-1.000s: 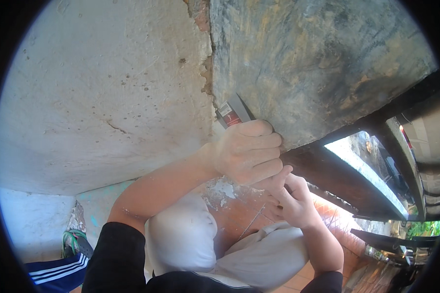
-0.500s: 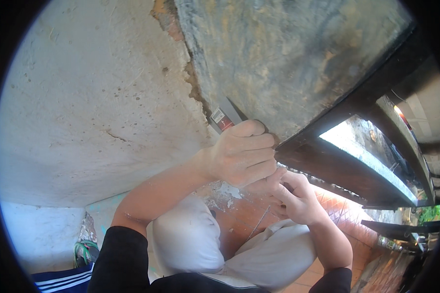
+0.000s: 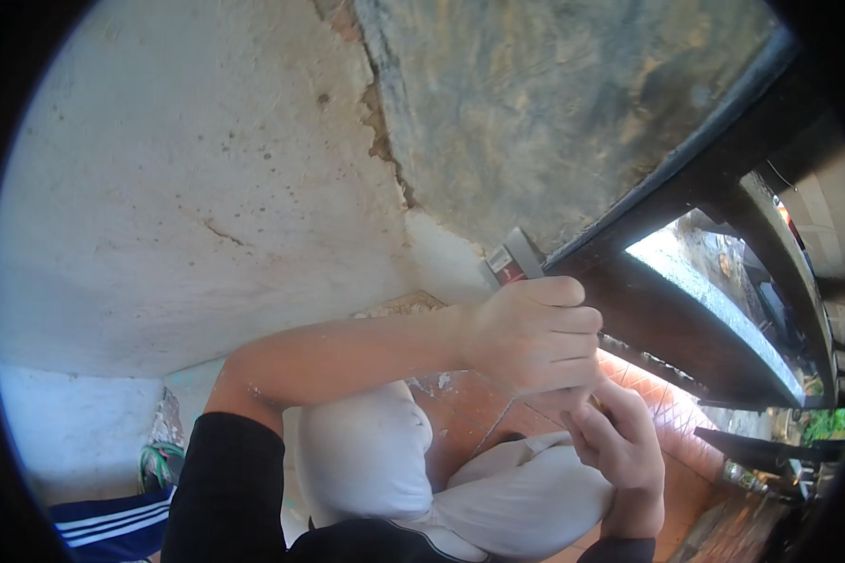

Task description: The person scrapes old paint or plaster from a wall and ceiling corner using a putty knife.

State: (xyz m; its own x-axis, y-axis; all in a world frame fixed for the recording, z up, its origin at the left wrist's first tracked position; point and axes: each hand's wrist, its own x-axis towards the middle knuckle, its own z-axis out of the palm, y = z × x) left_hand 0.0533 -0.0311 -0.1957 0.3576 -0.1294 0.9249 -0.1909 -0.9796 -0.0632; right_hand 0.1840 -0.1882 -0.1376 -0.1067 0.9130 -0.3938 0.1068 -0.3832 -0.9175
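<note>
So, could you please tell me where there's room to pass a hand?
Orange floor tiles look bare right of the right forearm and partly between the knees. It's crowded where the left hand holds the putty knife near the dark beam.

Left hand [image 3: 540, 335] fisted, right hand [image 3: 618, 433] seemingly curled

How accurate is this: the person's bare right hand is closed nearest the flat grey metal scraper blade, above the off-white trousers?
One slip: in the head view, it's the bare left hand that is closed nearest the flat grey metal scraper blade, above the off-white trousers; the bare right hand is lower down.
</note>
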